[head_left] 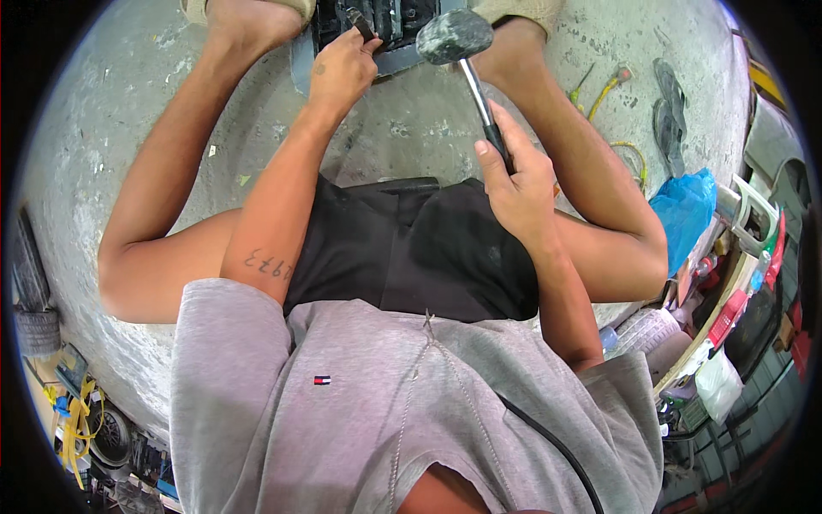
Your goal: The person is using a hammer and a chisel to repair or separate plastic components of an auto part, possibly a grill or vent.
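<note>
My right hand (518, 176) is closed round the black grip of a mallet (454, 37). The mallet has a scuffed black head and a shiny metal shaft, and its head is raised in front of me, to the right of my left hand. My left hand (344, 70) pinches a short dark bar-like tool (363, 26), whose exact kind I cannot make out. Under it, on the floor between my feet, lies a grey-framed part (396, 63) with dark ribbed insides. The upper picture edge cuts it off, and I cannot tell whether the tool touches it.
A screwdriver (584, 81) and a yellow cord (606, 92) lie on the concrete floor (205, 158) beyond my right leg. Further right are a flat black piece (669, 116), a blue plastic bag (687, 212) and piled clutter. At lower left are a wheel (111, 437) and yellow straps (79, 421).
</note>
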A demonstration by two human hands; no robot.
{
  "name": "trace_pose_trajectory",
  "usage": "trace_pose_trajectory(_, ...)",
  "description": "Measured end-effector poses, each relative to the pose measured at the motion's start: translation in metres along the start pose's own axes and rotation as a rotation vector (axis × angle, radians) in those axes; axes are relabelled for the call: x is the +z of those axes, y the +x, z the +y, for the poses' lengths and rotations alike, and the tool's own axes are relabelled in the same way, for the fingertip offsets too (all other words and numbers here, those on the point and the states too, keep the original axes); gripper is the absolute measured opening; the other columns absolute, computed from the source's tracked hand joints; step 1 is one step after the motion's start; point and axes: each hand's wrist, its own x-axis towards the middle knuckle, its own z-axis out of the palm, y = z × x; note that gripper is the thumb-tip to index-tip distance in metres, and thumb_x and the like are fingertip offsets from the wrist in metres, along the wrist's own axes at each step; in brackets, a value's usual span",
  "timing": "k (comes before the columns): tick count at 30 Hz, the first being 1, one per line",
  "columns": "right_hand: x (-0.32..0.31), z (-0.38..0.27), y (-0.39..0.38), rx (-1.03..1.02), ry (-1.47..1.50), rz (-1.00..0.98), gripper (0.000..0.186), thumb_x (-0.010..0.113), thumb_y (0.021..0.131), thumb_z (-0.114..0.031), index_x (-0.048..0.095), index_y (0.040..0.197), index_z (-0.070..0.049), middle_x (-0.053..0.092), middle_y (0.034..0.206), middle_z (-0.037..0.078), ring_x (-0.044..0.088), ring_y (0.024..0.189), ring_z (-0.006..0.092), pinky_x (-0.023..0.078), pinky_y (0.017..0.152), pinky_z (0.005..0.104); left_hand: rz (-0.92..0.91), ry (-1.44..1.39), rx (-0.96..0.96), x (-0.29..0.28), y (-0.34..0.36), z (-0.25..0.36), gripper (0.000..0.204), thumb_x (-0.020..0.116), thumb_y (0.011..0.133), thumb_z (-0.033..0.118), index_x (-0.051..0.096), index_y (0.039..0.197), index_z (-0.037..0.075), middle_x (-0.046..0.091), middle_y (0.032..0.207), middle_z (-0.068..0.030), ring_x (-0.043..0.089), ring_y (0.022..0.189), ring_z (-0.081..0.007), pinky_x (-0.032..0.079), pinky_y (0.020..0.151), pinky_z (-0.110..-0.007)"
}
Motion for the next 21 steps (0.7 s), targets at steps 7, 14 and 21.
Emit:
trace_pose_trajectory(7, 0.005, 0.009, -0.003, -0.198, -0.087, 0.057, 0.045, 0.068, 0.096, -0.007, 0.057, 0.139, 0.001, 0.069, 0.094, 0.015, 0.06, 0.075, 0.0145, 0.051, 0.075, 0.0289, -0.032, 0.012, -0.123, 0.003, 0.006, -0.005, 0.022, 0.065, 0.094, 0.018, 0.063, 0.087, -0.002, 0.068, 0.086, -0.0261, 0.066, 0.085, -0.0467, 0.052, 0.076, -0.052)
trace_pose_trajectory(14, 0.003, 0.007, -0.002, 0.061, 0.048, 0.04, 0.044, 0.067, 0.097, -0.008, 0.057, 0.14, 0.001, 0.062, 0.083, 0.007, 0.053, 0.07, 0.0101, 0.048, 0.068, 0.0264, -0.071, -0.04, -0.156, 0.007, 0.009, -0.013, 0.024, 0.064, 0.094, 0.021, 0.063, 0.089, -0.002, 0.069, 0.088, -0.0272, 0.066, 0.086, -0.0479, 0.052, 0.078, -0.054)
trace_pose_trajectory(21, 0.003, 0.007, 0.0, 0.07, 0.043, 0.064, 0.044, 0.067, 0.097, -0.009, 0.058, 0.139, 0.002, 0.063, 0.085, 0.006, 0.054, 0.073, 0.0097, 0.048, 0.069, 0.0256, -0.1, -0.016, -0.144, 0.007, 0.008, -0.013, 0.024, 0.064, 0.095, 0.022, 0.064, 0.089, -0.001, 0.068, 0.086, -0.0277, 0.066, 0.086, -0.0479, 0.052, 0.078, -0.054)
